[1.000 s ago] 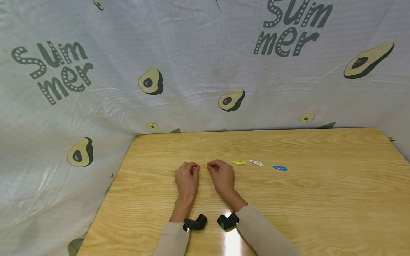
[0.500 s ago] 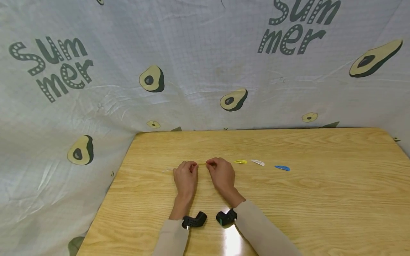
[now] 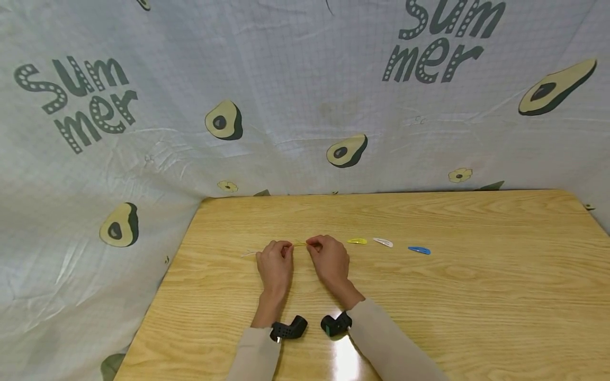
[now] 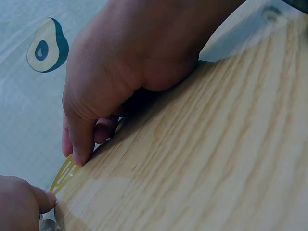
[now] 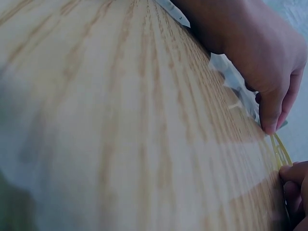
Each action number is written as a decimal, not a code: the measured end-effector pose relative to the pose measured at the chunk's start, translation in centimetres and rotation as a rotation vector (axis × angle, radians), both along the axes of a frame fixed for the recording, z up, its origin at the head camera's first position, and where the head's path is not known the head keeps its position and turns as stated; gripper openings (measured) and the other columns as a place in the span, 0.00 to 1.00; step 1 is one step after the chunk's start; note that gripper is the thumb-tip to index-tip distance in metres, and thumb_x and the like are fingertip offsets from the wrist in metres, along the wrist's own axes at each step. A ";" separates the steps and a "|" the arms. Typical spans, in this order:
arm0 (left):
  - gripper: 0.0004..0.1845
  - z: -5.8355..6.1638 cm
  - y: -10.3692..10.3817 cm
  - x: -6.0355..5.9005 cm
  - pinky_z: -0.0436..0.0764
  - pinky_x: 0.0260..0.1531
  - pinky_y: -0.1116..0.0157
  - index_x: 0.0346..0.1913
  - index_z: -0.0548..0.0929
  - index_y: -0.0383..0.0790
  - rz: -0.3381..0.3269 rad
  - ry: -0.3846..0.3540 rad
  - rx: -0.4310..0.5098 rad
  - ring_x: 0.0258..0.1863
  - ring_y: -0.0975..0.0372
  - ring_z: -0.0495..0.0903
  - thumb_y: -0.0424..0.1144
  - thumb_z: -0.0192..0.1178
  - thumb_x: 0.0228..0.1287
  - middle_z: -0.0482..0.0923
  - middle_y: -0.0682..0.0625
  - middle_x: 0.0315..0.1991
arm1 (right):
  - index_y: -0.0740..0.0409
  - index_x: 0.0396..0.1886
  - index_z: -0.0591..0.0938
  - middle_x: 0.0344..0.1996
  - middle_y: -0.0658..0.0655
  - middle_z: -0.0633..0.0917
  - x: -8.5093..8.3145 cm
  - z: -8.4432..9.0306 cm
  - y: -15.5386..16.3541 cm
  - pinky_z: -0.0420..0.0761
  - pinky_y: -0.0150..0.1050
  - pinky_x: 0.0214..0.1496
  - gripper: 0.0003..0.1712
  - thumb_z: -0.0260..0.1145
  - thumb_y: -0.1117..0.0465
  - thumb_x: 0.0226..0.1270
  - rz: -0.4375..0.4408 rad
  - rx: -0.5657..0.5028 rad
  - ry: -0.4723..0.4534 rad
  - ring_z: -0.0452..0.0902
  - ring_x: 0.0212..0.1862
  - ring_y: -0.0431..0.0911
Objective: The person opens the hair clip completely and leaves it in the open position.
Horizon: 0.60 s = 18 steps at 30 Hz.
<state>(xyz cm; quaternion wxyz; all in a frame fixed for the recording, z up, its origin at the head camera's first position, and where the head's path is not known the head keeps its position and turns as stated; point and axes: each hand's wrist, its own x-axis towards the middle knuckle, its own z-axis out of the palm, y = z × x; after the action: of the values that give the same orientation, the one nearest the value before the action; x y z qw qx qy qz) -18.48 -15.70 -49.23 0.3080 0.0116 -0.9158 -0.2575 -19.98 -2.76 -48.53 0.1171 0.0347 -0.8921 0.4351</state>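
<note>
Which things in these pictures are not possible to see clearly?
- Yellow clip, head view: too small, its ends covered by the left hand and right hand.
- Clear wrapper, right wrist view: partly hidden under the right hand, blurred.
- Left wrist view: the clip's near end is cut off by the right hand's fingers.

Four hair clips (image 3: pixel 357 241), two hands (image 3: pixel 275 267)

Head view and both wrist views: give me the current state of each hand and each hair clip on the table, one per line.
left hand: pinches one end of the yellow clip held between the hands.
right hand: pinches the other end.
held yellow clip: flat on the wooden table, gripped at both ends.
second yellow clip: lying loose, untouched.
white clip: lying loose.
blue clip: lying loose, farthest right.
</note>
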 end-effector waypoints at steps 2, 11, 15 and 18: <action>0.03 0.0 0.0 0.0 0.62 0.25 0.62 0.28 0.87 0.36 -0.002 -0.003 0.007 0.18 0.59 0.73 0.30 0.72 0.52 0.76 0.50 0.19 | 0.46 0.33 0.88 0.25 0.44 0.84 0.0 0.0 0.0 0.72 0.33 0.20 0.02 0.72 0.57 0.60 0.001 0.005 0.001 0.76 0.24 0.35; 0.03 -0.2 -0.2 0.0 0.62 0.25 0.62 0.29 0.87 0.36 0.002 -0.014 -0.002 0.17 0.60 0.72 0.31 0.71 0.53 0.76 0.50 0.18 | 0.46 0.34 0.89 0.25 0.44 0.84 0.0 -0.2 0.0 0.73 0.33 0.21 0.03 0.72 0.57 0.60 0.000 0.002 0.011 0.77 0.24 0.35; 0.02 -0.2 -0.2 0.0 0.62 0.25 0.61 0.30 0.88 0.36 0.008 -0.024 -0.006 0.18 0.59 0.73 0.32 0.71 0.54 0.76 0.50 0.19 | 0.46 0.34 0.89 0.26 0.44 0.84 0.0 -0.2 -0.1 0.72 0.33 0.21 0.04 0.72 0.57 0.60 -0.001 0.006 0.016 0.77 0.24 0.35; 0.02 -0.1 -0.2 0.0 0.62 0.25 0.61 0.31 0.88 0.36 0.010 -0.025 -0.003 0.18 0.59 0.73 0.31 0.71 0.54 0.77 0.50 0.19 | 0.47 0.35 0.89 0.26 0.45 0.84 0.0 -0.2 0.0 0.72 0.33 0.21 0.04 0.72 0.57 0.59 0.005 0.006 0.024 0.77 0.24 0.35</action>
<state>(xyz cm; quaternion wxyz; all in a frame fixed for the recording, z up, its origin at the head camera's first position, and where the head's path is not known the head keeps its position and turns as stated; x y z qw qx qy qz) -18.45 -15.87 -49.37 0.2978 0.0189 -0.9199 -0.2546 -19.97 -2.80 -48.75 0.1266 0.0427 -0.8918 0.4323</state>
